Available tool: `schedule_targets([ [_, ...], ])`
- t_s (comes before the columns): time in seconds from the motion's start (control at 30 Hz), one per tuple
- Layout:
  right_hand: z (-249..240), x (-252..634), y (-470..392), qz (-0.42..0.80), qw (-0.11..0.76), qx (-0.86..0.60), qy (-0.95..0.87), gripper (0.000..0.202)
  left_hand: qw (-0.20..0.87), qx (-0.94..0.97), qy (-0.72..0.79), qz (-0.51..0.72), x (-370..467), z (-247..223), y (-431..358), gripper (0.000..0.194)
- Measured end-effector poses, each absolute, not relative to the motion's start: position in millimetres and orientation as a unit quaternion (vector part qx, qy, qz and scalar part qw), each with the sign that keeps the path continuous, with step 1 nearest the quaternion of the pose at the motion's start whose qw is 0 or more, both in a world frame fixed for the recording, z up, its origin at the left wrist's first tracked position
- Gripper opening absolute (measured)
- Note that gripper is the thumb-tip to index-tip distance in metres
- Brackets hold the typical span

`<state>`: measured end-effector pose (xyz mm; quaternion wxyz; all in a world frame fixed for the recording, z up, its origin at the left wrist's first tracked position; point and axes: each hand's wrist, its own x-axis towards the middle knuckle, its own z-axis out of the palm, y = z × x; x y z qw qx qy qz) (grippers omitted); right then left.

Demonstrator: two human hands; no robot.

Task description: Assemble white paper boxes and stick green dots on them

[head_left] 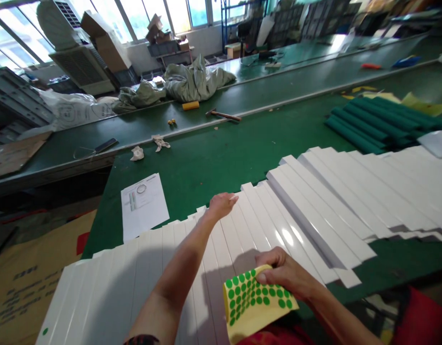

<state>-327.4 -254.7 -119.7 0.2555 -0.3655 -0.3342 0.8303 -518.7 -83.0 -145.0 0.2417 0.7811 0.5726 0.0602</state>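
With right hand [283, 274], gripping a yellow sticker sheet [247, 302] above white strips [316, 208]; with left hand [221, 205], bunched at their far ends, cannot tell if holding anything. Beyond both, stretching across green table [206, 160], past hammer [226, 115], toward bright windows [177, 18].

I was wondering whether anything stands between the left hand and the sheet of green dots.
Nothing visible does: from the left hand, by the far ends of the long white pieces, the way to the sheet of green dots looks open. Only the right hand's thumb covers a bit of its upper edge.
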Motion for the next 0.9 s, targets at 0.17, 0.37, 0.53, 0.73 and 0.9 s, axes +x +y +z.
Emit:
schedule_targets([
  [0.17, -112, -307, -250, 0.820, 0.267, -0.382, -0.332, 0.022, 0.255, 0.778, 0.570, 0.070, -479, -150, -41, 0.045],
  [0.37, -104, -279, -253, 0.796, 0.301, -0.400, -0.339, 0.023, 0.284, 0.774, 0.564, 0.056, -451, -164, -37, 0.041],
  [0.53, -113, -275, -255, 0.802, 0.298, -0.395, -0.334, 0.023, 0.283, 0.784, 0.550, 0.049, -458, -165, -48, 0.045],
  [0.73, -110, -281, -249, 0.814, 0.299, -0.381, -0.322, 0.022, 0.270, 0.793, 0.545, 0.039, -457, -161, -53, 0.044],
  [0.9, -101, -284, -239, 0.809, 0.260, -0.407, -0.336, 0.023, 0.265, 0.801, 0.536, 0.032, -455, -156, -59, 0.043],
])
